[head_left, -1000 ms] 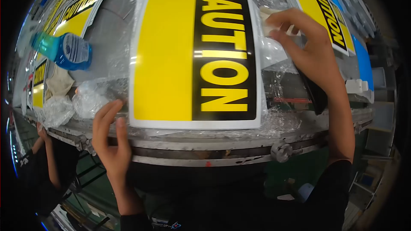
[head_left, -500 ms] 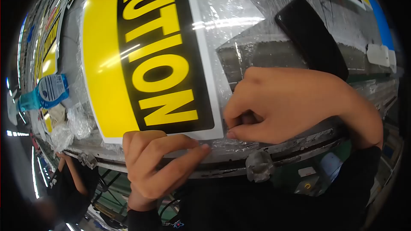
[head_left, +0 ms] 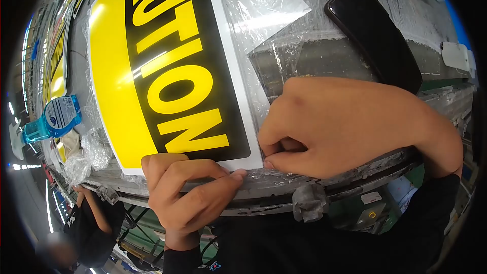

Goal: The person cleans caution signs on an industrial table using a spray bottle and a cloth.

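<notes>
A yellow and black caution sign (head_left: 182, 71) with a white border lies flat on the metal table (head_left: 345, 56). My left hand (head_left: 190, 187) is at the sign's near edge, fingers curled, with thumb and index tips together at the white border. At the near right corner, my right hand (head_left: 329, 127) has thumb and index finger pinched on the sign's corner. Clear plastic film (head_left: 274, 15) extends beside the sign on the right. A black phone (head_left: 375, 35) rests on the table beyond my right hand.
At the left stands a blue spray bottle (head_left: 61, 116), tipped over, near crumpled plastic (head_left: 96, 152). More signs (head_left: 58, 66) lie at the far left. A wrapped clamp (head_left: 309, 202) sits at the near edge. Another person (head_left: 96, 223) is at the lower left.
The view has shifted slightly, so the sign sits a little further left. Both hands remain at the sign's near edge, with my right hand slightly nearer its corner.
</notes>
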Action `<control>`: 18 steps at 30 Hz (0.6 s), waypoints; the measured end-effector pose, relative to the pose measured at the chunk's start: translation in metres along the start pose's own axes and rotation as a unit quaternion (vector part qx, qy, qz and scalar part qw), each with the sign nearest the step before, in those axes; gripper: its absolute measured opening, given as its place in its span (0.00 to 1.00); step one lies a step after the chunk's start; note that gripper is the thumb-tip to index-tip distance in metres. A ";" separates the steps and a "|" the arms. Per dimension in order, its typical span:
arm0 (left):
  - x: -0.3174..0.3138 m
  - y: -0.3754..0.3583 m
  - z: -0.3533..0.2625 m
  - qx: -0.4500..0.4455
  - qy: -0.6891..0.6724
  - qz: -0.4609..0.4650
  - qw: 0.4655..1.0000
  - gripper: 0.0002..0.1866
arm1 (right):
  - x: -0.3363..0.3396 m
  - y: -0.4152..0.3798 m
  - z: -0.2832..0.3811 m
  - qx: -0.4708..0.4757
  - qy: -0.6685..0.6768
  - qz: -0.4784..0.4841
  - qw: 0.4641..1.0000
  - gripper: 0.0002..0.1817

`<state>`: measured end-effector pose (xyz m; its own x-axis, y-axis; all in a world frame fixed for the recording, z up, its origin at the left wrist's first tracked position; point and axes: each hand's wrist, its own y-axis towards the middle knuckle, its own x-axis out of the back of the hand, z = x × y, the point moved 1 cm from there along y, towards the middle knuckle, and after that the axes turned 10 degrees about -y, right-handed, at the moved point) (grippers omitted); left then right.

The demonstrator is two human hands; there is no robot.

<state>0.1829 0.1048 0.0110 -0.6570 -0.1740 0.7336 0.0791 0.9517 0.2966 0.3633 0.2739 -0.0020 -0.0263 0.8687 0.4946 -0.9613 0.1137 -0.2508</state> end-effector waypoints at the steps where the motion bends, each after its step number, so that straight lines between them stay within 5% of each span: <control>1: 0.000 0.000 0.000 0.001 -0.001 -0.001 1.000 0.18 | 0.000 0.000 0.000 -0.002 -0.002 0.002 1.000 0.09; 18: 0.000 0.000 0.000 0.018 -0.014 0.001 1.000 0.17 | 0.003 -0.001 0.003 -0.022 0.005 0.016 1.000 0.10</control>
<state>0.1829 0.1043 0.0114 -0.6781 -0.1654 0.7161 0.0530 0.9608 0.2721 0.3636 0.2746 0.0020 -0.0547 0.8772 0.4770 -0.9468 0.1062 -0.3038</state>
